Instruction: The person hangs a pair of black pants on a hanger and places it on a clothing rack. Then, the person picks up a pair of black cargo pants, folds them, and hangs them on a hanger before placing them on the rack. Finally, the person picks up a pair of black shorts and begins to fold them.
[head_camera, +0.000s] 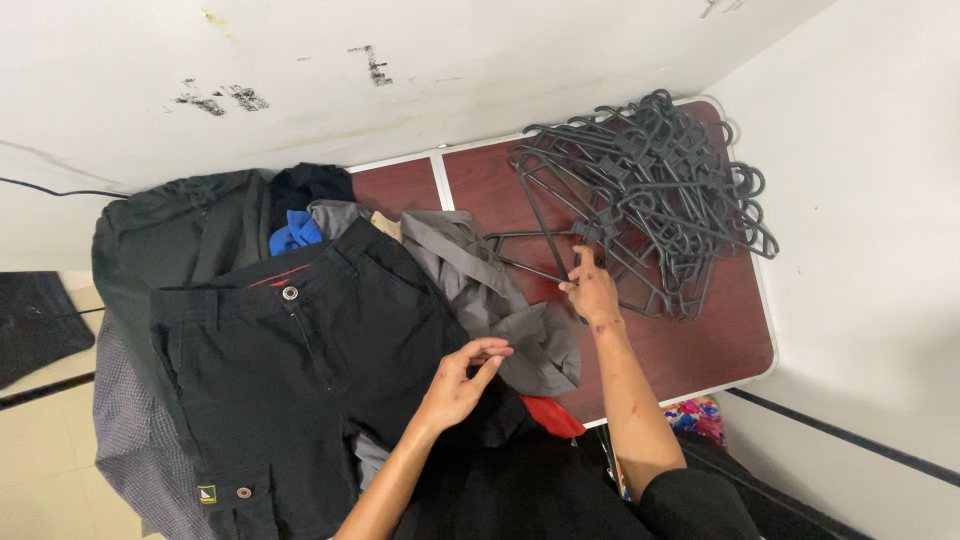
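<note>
My right hand reaches to the near edge of a heap of dark grey plastic hangers on a reddish-brown table; its fingers close on one hanger's bar. My left hand hovers over black trousers with a metal button, fingers loosely curled and holding nothing. A grey garment lies between the trousers and the hangers.
More clothes pile at the left: a dark green jacket, a blue item, a checked grey cloth, a red piece. White walls close in behind and to the right of the table.
</note>
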